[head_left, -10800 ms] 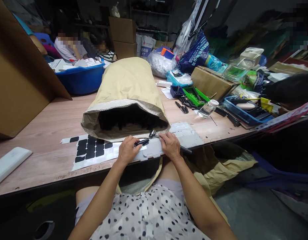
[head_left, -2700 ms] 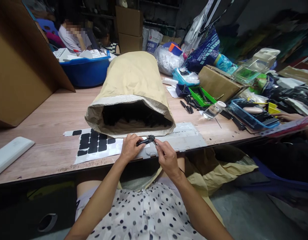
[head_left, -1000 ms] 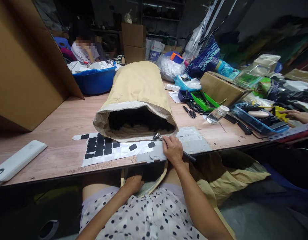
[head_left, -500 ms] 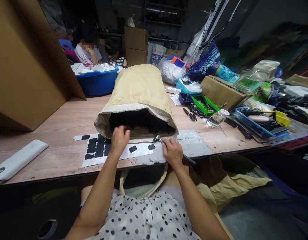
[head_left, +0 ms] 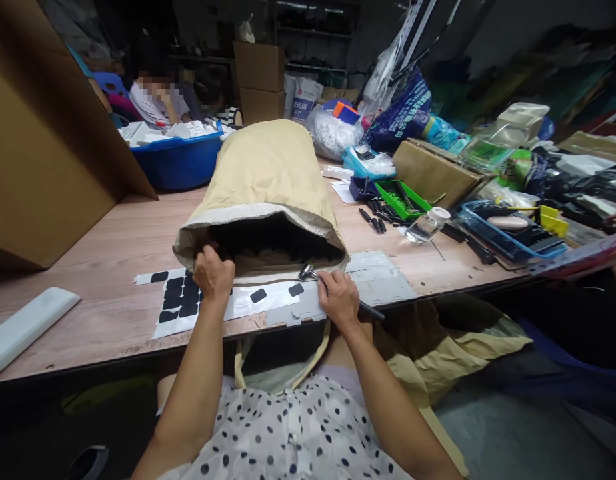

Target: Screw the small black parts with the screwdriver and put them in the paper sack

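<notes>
A tan paper sack [head_left: 261, 180] lies on its side on the wooden table [head_left: 113, 240], its dark mouth facing me. My left hand [head_left: 214, 272] is at the lower left lip of the mouth, fingers curled just inside; what they hold is hidden. My right hand [head_left: 338, 300] rests at the table edge, closed on a small metal-headed hammer [head_left: 308, 272] whose dark handle sticks out to the right. A white backing sheet with several black pads [head_left: 181, 300] lies under the left hand. Two loose black pads [head_left: 259, 295] lie between my hands.
A large cardboard sheet [head_left: 48, 153] leans at the left, a white flat part [head_left: 23, 327] below it. A blue tub [head_left: 175, 160] stands behind the sack. Right side: green tray [head_left: 401, 198], clear bottle [head_left: 423, 225], blue tray [head_left: 508, 230], bags. Two people sit far back.
My left hand has come up from my lap to the sack's mouth and slid left along its lip. The black part it held earlier is gone. My right hand stays on the hammer.
</notes>
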`<state>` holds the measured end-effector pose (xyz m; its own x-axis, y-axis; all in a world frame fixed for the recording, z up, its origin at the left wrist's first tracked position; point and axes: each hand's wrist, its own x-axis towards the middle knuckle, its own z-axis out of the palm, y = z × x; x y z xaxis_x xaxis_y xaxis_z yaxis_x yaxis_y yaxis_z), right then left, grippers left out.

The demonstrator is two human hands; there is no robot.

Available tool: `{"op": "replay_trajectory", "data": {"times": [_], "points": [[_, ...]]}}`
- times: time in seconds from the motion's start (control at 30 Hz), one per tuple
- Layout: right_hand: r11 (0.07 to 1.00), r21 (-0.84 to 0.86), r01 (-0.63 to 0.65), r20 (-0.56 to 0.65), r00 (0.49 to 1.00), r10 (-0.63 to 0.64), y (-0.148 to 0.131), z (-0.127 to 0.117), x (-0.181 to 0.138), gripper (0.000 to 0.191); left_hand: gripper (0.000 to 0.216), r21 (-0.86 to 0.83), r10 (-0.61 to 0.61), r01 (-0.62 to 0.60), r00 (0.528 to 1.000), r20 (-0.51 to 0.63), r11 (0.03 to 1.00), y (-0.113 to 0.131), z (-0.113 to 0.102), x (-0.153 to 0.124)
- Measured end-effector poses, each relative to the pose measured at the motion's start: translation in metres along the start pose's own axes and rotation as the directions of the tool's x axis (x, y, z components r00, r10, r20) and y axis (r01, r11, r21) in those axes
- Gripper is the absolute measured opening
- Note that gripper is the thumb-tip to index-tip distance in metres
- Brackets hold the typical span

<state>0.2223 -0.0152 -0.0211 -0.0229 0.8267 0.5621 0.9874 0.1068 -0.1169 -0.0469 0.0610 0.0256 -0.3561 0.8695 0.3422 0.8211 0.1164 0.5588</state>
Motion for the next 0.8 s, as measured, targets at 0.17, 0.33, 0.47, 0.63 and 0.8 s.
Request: {"op": "replay_trajectory", "data": {"times": [0.17,0.33,0.47,0.63,0.8], "points": [[1.000,0.004,-0.016,-0.002,1.000,0.016,-0.001,-0.002,0.000,0.021,0.021,-0.264,0.465,-0.415,0.870,0.165,0.870,0.021,0.002,-0.051],[1.000,0.016,-0.023,0.027,0.999,0.023,-0.001,-0.003,0.000,0.023,0.024,-0.455,0.591,-0.415,0.717,0.370,0.788,0.030,0.023,-0.075],[0.998,0.040,-0.048,0.060,0.997,0.045,0.002,-0.002,0.002,0.023,0.029,-0.531,0.550,-0.314,0.748,0.372,0.787,0.026,0.030,-0.075],[0.972,0.208,-0.108,0.051,0.994,0.100,0.002,-0.010,0.001,0.026,0.015,-0.526,0.465,-0.230,0.803,0.373,0.819,0.025,0.032,-0.075],[0.851,0.509,-0.127,-0.009,0.988,0.153,-0.014,-0.027,-0.009,0.030,0.014,-0.531,0.460,-0.215,0.799,0.386,0.819,0.027,0.034,-0.076]]}}
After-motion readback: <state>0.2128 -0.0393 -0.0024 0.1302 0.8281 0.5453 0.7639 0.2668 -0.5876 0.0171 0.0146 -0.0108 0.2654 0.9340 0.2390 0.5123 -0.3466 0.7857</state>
